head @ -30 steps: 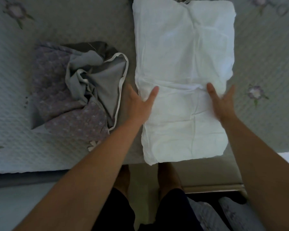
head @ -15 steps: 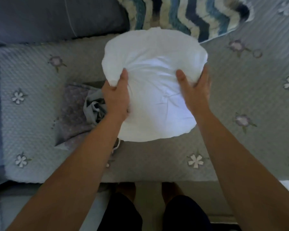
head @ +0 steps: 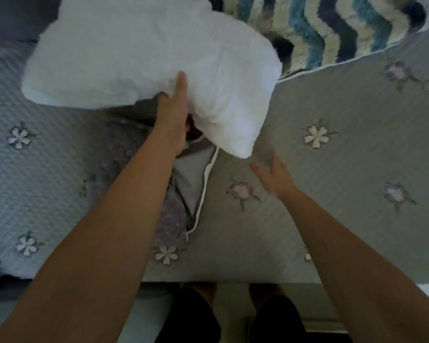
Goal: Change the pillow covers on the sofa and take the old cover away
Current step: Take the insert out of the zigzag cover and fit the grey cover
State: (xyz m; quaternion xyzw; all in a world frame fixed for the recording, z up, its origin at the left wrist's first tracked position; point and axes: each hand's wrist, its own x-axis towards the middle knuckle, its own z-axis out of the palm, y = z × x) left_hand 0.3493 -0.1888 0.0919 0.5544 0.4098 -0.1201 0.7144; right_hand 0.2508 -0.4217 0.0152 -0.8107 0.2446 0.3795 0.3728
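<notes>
A bare white pillow [head: 139,58] is lifted and tilted above the sofa seat, swung toward the back left. My left hand [head: 175,112] grips its lower edge from underneath, thumb up against the fabric. Beneath that arm lies a crumpled grey and purple pillow cover [head: 183,184] with white piping, partly hidden by the arm and the pillow. My right hand [head: 273,177] hovers over the seat just below the pillow's lower corner, fingers spread, holding nothing.
A grey quilted throw [head: 344,157] with embroidered flowers covers the sofa seat. A shaggy cushion [head: 332,28] with blue, navy and cream zigzags leans at the back right. The seat's front edge runs along the bottom, with my legs below it.
The pillow, held in both hands half a second ago, has swung up and to the left. My right hand has let go and dropped toward the seat. My left hand still holds it.
</notes>
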